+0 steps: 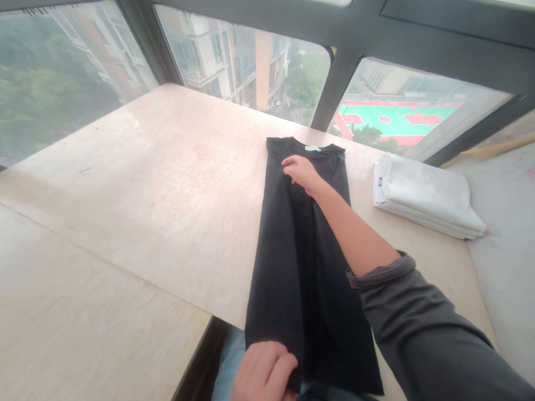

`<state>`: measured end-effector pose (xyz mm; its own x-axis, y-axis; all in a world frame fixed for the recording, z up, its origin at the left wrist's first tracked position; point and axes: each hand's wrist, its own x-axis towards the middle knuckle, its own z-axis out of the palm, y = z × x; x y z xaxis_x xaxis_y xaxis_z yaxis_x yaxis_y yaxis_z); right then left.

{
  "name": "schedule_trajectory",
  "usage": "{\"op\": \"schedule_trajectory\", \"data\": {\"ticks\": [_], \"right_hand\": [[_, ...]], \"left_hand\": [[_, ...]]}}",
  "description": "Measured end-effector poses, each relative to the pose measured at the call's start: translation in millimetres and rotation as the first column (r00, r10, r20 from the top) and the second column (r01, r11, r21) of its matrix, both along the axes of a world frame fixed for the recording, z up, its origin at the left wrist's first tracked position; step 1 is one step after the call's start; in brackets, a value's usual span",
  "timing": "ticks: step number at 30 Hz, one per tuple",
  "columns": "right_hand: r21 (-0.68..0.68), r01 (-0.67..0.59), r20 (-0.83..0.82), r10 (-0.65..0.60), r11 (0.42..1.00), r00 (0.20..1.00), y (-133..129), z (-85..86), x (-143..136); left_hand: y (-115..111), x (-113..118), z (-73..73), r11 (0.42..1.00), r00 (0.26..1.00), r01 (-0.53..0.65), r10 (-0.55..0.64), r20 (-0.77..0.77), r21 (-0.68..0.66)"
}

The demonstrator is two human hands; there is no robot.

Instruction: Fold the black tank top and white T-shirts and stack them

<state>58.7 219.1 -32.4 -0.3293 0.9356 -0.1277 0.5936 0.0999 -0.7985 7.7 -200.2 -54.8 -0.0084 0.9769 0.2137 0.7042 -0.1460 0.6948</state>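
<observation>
A black garment [273, 254] lies lengthwise on the pale stone ledge [182, 190], its neckline with a light label at the far end and its near end hanging toward my lap. My left hand [265, 377] is closed on the garment's near left corner, fingers wrapped round the fabric. Near the neckline, my right hand [301, 173] is over the upper part of the garment, its thumb and fingertips pressed together at the cloth. Whether fabric is pinched between those fingertips is too small to tell.
A stack of folded white cloth [424, 194] sits on the ledge to the right, beside a pale wall [516, 237]. Grey-framed windows [340, 90] border the far side. The ledge's near edge has a corner left of my left hand.
</observation>
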Motion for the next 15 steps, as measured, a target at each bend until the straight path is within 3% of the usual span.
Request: {"op": "schedule_trajectory", "data": {"ticks": [4, 7, 10, 15], "right_hand": [[0.094, 0.082, 0.147, -0.095, 0.992, 0.985, -7, -21.3, 54], [0.123, 0.071, 0.227, -0.098, 0.99, 0.969, -13, -37.6, 69], [0.145, 0.023, 0.269, -0.062, 0.989, 0.961, -11, -42.4, 67], [0.184, 0.024, 0.215, -0.064, 0.983, 0.974, -4, -32.6, 62]], "left_hand": [[13, 25, -16.1, 0.987, 0.967, 0.144, -0.155, -0.205, -0.065], [13, 26, -20.2, 0.975, 0.939, 0.195, -0.216, -0.267, -0.104], [13, 23, -14.0, 0.974, 0.942, 0.206, -0.223, -0.252, -0.092], [15, 20, 4.4, 0.981, 0.968, 0.187, -0.177, -0.177, 0.041]]}}
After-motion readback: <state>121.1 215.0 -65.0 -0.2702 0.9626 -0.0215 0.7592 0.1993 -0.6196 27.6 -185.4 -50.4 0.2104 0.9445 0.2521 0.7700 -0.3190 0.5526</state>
